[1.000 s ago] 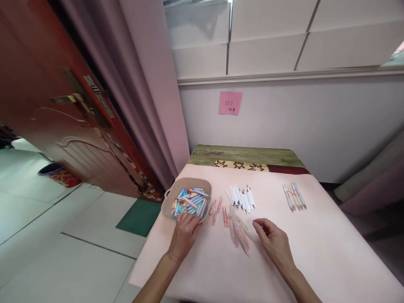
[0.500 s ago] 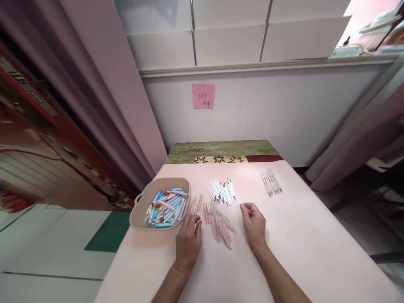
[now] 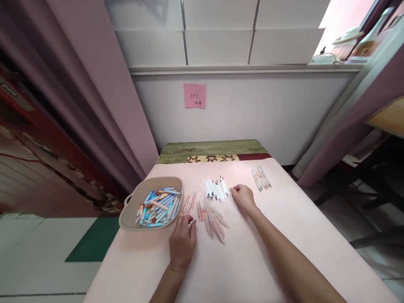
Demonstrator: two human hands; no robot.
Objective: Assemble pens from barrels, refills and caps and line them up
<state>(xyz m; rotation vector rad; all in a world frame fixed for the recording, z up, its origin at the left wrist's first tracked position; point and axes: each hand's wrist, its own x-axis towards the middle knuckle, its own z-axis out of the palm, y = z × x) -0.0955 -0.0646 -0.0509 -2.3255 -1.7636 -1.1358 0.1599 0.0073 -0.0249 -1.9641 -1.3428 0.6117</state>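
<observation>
Lying in beige basket (image 3: 128, 212), coloured barrels (image 3: 159, 205); left fingers (image 3: 181, 227) parted, empty; right fingers (image 3: 237, 192) curled, hold unclear.

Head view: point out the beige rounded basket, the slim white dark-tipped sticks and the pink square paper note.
Beige rounded basket (image 3: 129, 210): head view, inner left wall.
Slim white dark-tipped sticks (image 3: 214, 189): head view, middle of the pile.
Pink square paper note (image 3: 195, 96): head view, middle of its face.
</observation>
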